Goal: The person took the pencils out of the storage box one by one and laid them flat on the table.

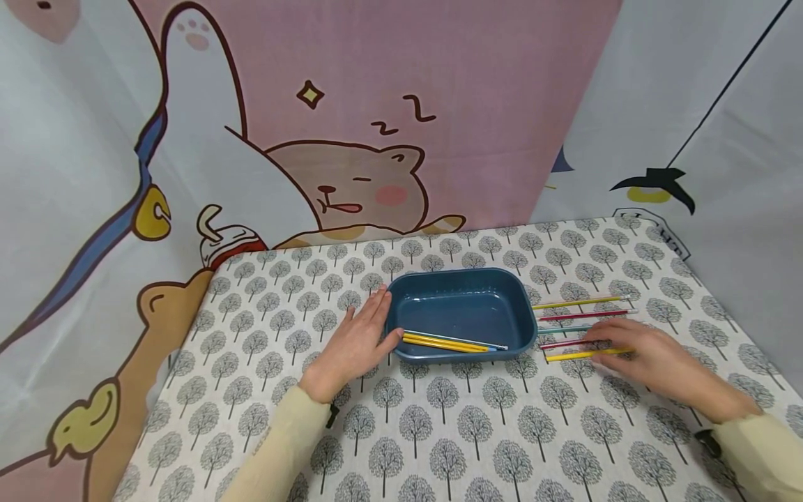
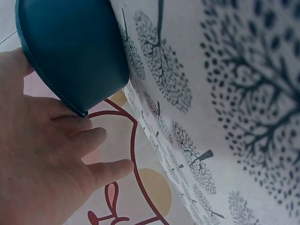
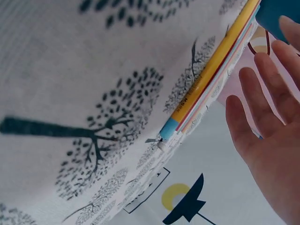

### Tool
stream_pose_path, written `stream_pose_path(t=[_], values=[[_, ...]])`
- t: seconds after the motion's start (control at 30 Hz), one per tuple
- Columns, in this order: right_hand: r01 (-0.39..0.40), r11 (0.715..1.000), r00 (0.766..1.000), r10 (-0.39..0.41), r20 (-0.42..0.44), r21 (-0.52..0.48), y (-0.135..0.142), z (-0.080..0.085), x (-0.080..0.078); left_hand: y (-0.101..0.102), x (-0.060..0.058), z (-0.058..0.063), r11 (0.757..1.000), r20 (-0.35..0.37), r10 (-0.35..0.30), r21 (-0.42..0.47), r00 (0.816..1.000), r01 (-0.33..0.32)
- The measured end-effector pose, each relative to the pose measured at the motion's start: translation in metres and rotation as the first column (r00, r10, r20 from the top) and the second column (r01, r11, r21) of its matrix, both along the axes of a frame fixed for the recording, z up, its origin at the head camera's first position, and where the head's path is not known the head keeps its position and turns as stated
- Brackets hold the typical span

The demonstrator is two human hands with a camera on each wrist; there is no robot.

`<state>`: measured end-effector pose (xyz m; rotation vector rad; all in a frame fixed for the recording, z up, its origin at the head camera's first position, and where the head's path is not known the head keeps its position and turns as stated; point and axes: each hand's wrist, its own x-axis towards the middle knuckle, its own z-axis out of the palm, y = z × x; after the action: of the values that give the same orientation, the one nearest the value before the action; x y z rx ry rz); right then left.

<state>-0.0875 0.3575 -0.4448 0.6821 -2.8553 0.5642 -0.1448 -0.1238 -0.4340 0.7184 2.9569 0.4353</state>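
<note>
A dark blue rectangular basin (image 1: 458,307) stands on the table. Against its left rim rests my left hand (image 1: 354,345), fingers mostly straight and thumb at the near corner. Yellow pencils (image 1: 445,342) and a paler one lie inside along the near wall. Right of the basin, several pencils lie side by side: a yellow pencil (image 1: 580,303) farthest back, then a red pencil (image 1: 583,316), a green pencil (image 1: 561,329), another red pencil (image 1: 561,344) and a near yellow pencil (image 3: 211,65). Over their right ends hovers my right hand (image 1: 652,359), fingers loosely extended, gripping nothing.
A white cloth with grey trees (image 1: 383,453) covers the table. Behind it hangs a cartoon-printed curtain (image 1: 489,104), with pale cloth (image 1: 740,174) at the right side. A dark strap (image 1: 707,443) circles the right wrist.
</note>
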Motion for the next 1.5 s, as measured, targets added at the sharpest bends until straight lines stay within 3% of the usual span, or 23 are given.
stream_pose_path(t=[0.47,0.87,1.3,1.5], values=[[0.051,0.992,0.991,-0.036,0.13,-0.116,-0.013,0.02,0.002,-0.001,0.0,0.0,1.0,0.006,0.002,-0.002,1.0,-0.002],[-0.001,0.974,0.996,0.021,0.085,-0.225,-0.046,0.039,-0.004,0.001,0.0,0.001,1.0,0.016,-0.003,0.005,1.0,0.003],[-0.11,0.971,0.993,0.114,0.008,-0.214,-0.095,0.043,-0.017,0.0,0.0,-0.001,1.0,0.0,-0.015,0.006,1.0,0.015],[-0.113,0.973,0.992,0.122,0.036,-0.199,-0.116,0.044,-0.021,-0.001,0.0,-0.001,1.0,0.005,-0.013,0.005,1.0,0.013]])
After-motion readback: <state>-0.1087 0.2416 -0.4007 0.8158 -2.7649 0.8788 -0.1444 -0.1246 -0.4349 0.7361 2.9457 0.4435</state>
